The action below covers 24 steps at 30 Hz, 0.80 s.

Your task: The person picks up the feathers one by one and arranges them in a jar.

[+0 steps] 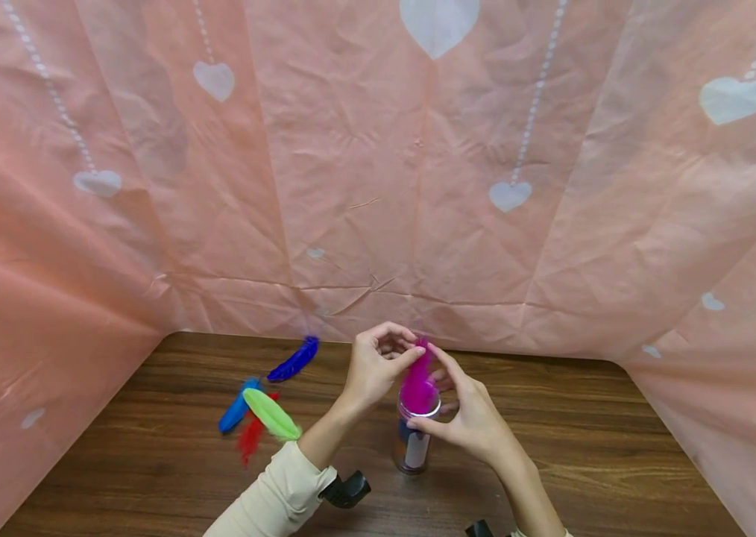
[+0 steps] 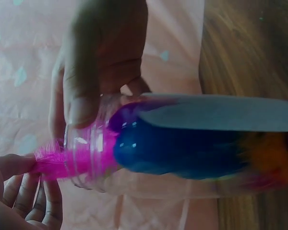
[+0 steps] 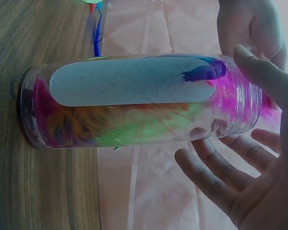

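Note:
A clear jar (image 1: 414, 440) with a pale label stands upright on the wooden table, with blue, orange, green and magenta feathers packed inside. From its open mouth rises a magenta feather (image 1: 420, 380), partly inside the neck. My left hand (image 1: 378, 365) pinches the feather's upper end between thumb and fingers, above the rim. Around the jar's neck, my right hand (image 1: 475, 418) holds with the thumb on the near side and fingers on the far side. In the right wrist view, orange and green feathers (image 3: 129, 127) show through the wall beside the label (image 3: 129, 84).
Left of the jar lie loose feathers: a dark blue one (image 1: 294, 359), a light blue one (image 1: 235, 409), a lime green one (image 1: 272, 415) and a red one (image 1: 250, 438) partly under the green. A pink curtain (image 1: 378, 186) with white hearts borders the table (image 1: 586, 447).

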Each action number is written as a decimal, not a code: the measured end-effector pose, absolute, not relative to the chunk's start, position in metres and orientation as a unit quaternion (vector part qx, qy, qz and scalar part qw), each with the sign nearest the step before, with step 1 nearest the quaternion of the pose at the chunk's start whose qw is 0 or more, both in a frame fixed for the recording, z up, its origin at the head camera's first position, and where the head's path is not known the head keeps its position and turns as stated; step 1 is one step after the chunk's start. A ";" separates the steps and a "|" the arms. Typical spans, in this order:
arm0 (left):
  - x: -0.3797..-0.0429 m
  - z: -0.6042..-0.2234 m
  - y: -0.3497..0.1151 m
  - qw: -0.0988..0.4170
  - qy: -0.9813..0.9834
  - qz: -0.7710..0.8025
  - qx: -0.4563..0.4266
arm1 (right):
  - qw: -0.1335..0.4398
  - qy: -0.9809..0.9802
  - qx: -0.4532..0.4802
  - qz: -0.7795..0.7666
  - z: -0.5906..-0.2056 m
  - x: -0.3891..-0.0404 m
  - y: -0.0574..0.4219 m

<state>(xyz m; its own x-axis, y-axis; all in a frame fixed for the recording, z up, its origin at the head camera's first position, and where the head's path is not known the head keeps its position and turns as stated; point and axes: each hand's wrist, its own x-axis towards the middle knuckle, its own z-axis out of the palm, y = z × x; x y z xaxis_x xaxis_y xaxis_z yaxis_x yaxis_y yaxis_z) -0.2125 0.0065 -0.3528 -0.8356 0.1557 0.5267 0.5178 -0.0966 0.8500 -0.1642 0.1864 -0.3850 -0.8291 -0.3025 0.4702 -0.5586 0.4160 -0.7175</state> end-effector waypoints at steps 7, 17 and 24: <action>-0.204 -0.366 0.003 0.127 -0.672 -0.681 -0.260 | 0.139 -0.833 0.262 0.468 -0.385 -0.163 0.186; -0.196 -0.377 -0.001 0.150 -0.687 -0.656 -0.276 | 0.141 -0.835 0.265 0.461 -0.386 -0.163 0.186; -0.198 -0.376 -0.005 0.191 -0.687 -0.646 -0.271 | 0.140 -0.839 0.259 0.457 -0.384 -0.163 0.186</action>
<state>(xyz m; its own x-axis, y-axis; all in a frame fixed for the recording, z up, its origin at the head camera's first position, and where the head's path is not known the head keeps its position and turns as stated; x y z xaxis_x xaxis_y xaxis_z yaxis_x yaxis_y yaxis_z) -0.1981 -0.0053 -0.3762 -0.7804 0.1246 0.6128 0.6193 0.0178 0.7850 -0.1626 0.1863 -0.3843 -0.8267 -0.3070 0.4715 -0.5626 0.4472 -0.6953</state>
